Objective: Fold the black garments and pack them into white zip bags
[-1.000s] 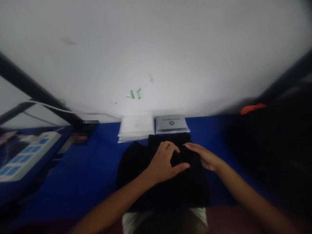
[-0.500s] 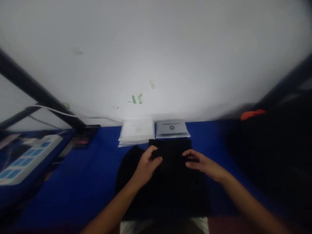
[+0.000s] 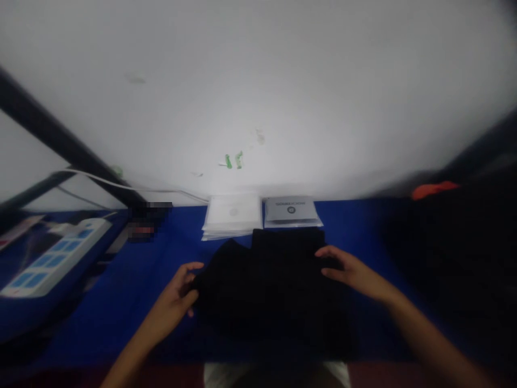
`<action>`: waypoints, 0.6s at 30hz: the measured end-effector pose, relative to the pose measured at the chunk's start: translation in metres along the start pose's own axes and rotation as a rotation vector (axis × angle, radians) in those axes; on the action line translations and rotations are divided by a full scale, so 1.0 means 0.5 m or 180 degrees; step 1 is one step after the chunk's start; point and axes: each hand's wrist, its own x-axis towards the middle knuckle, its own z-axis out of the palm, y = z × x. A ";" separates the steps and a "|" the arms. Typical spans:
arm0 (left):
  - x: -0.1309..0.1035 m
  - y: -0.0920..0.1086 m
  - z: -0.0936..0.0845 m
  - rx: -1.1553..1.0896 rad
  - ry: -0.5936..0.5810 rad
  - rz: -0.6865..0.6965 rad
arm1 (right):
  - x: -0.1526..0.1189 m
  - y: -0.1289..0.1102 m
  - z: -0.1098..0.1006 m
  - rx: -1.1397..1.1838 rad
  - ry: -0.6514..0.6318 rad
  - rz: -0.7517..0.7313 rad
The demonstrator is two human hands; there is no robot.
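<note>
A black garment (image 3: pixel 278 285) lies partly folded on the blue table top in front of me, with a straight-edged section at the back and a rounded flap spread to the left. The left edge of that flap is between the thumb and fingers of my left hand (image 3: pixel 180 293). My right hand (image 3: pixel 349 269) rests at the garment's right side, thumb and forefinger apart, the fingertips on the cloth. Dark fabric and dim light hide the folds.
Behind the garment, against the white wall, lie a stack of white packets (image 3: pixel 232 215) and a grey printed packet (image 3: pixel 291 211). A power strip (image 3: pixel 56 258) is at the left. Dark material with an orange piece (image 3: pixel 434 189) stands at the right.
My left hand has moved left, from the middle of the garment to the flap's outer edge, and takes hold there. My right hand stays at the right side. The view has shifted slightly.
</note>
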 end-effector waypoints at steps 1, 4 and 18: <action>0.005 -0.002 -0.001 0.0505 0.0168 0.0246 | -0.004 -0.008 -0.002 -0.0192 -0.0084 -0.0009; 0.015 0.022 0.020 0.1675 0.0479 0.1290 | -0.022 -0.031 -0.004 -0.0760 -0.0249 -0.0060; 0.121 0.145 0.141 0.2093 -0.1097 0.2064 | -0.021 -0.017 0.005 -0.1721 0.0432 -0.0959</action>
